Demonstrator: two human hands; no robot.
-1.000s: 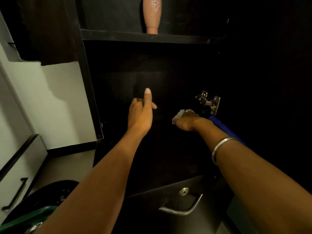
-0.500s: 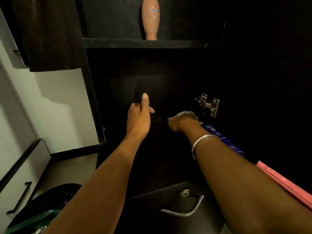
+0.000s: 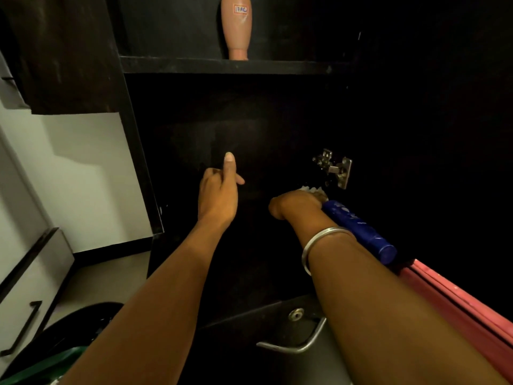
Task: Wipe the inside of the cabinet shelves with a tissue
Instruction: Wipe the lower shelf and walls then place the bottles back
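Note:
In the head view, the dark cabinet shelf (image 3: 249, 245) lies open in front of me. My right hand (image 3: 294, 202) grips a crumpled white tissue (image 3: 313, 189) and presses it on the shelf near the right wall, just below a metal hinge (image 3: 334, 168). My left hand (image 3: 219, 190) sits over the middle of the shelf, thumb straight, fingers loosely curled, holding nothing. A silver bangle (image 3: 322, 240) circles my right wrist.
A blue bottle (image 3: 358, 226) lies on the shelf beside my right forearm, with a pink flat item (image 3: 458, 307) behind it. A tan bottle (image 3: 236, 26) stands on the upper shelf (image 3: 222, 65). A drawer handle (image 3: 294, 345) is below. A dark bin (image 3: 69, 329) sits lower left.
My right hand with the tissue has shifted slightly along the shelf below the hinge, and my forearm has swung left, uncovering the blue bottle and pink item. The left hand has barely moved.

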